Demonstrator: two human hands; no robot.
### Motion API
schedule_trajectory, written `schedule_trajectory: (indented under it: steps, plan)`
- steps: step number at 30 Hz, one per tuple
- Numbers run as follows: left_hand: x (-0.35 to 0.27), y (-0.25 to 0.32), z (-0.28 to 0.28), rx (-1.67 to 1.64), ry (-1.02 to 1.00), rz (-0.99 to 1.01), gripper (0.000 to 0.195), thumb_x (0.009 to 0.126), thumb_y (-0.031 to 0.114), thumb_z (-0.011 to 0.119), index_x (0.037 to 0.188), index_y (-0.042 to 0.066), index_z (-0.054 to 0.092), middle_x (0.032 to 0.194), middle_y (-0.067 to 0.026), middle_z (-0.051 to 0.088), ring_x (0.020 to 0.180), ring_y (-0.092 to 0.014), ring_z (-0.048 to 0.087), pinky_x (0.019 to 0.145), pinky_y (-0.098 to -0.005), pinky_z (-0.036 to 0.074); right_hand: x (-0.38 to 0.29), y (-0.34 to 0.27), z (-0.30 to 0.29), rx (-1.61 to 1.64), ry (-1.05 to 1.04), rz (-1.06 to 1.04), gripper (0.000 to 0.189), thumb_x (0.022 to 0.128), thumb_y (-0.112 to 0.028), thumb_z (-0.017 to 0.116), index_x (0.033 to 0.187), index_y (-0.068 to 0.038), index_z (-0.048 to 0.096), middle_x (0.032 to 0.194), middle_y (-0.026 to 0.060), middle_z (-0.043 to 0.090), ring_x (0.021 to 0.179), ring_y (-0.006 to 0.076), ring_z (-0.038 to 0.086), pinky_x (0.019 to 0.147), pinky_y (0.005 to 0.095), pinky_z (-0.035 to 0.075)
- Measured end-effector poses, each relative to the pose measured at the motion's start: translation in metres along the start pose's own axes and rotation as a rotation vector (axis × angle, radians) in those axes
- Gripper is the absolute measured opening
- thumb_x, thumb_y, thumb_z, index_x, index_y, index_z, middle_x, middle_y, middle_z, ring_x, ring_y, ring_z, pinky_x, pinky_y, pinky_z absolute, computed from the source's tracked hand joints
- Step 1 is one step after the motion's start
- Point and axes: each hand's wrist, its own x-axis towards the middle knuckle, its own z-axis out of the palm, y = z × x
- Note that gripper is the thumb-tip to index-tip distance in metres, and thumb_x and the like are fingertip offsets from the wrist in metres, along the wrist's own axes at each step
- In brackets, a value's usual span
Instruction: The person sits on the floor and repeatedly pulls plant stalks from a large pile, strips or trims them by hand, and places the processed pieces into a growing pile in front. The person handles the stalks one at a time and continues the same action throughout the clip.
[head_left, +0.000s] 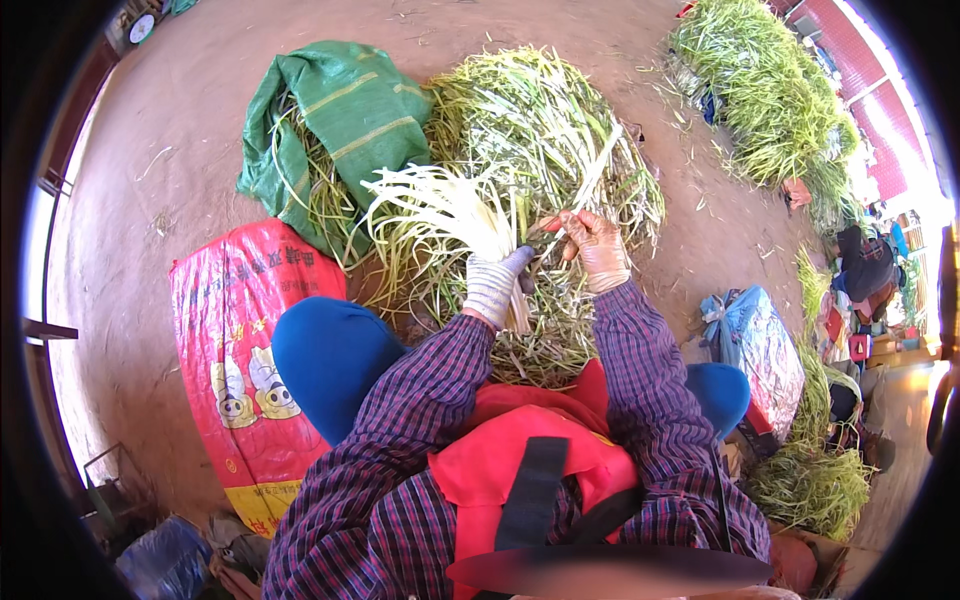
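My left hand (493, 285), in a striped knit glove with grey fingers, grips a bundle of pale, peeled plant stalks (466, 214). Their white, ribbon-like ends fan out to the upper left. Just to the right, my right hand (598, 251), in a thin translucent glove, pinches a single pale stalk (598, 171) pointing up and away. Something small and red (553, 223) shows at its fingertips; I cannot tell what it is. Beneath both hands spreads a large heap of green and yellowish long-leaved stalks (532, 112).
A green woven sack (352, 105) with stalks inside lies at the heap's left. Nearer is a red printed sack (259, 330) bearing writing. To the right are another stalk pile (757, 90), a tied plastic bag (757, 352) and another person (866, 262).
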Motion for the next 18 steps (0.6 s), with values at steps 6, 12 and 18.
schedule_trajectory:
  steps: [6,12,18]
  plan:
    - [0.008,-0.017,-0.008,0.059,0.053,-0.021,0.013,0.076,0.012,0.070,0.079,0.003,0.061,0.055,-0.0043,0.054,0.038,-0.016,0.049,0.037,-0.0283,0.041,0.007,-0.005,-0.018,0.009,0.201,-0.062,0.025,0.094,-0.025,0.054,0.086,-0.006,0.066,0.085,0.0033,0.070,0.047,0.0041,0.046,0.046,0.0177,0.040]
    - [0.032,-0.050,-0.030,0.227,0.076,-0.155,0.015,0.072,0.012,0.071,0.077,0.002,0.061,0.058,-0.0069,0.057,0.038,-0.019,0.049,0.036,-0.0326,0.041,0.015,-0.038,-0.082,-0.057,0.364,-0.249,0.027,0.093,-0.027,0.055,0.082,-0.006,0.066,0.086,0.0067,0.071,0.047,0.0051,0.049,0.048,0.0191,0.042]
    - [0.048,-0.075,-0.060,0.496,0.133,-0.192,0.013,0.072,0.009,0.070,0.078,0.000,0.063,0.055,-0.0087,0.058,0.040,-0.018,0.053,0.039,-0.0321,0.043,0.005,-0.084,-0.124,0.137,0.497,-0.335,0.022,0.092,-0.023,0.056,0.084,-0.004,0.064,0.073,0.0084,0.068,0.046,0.0068,0.052,0.041,0.0174,0.037]
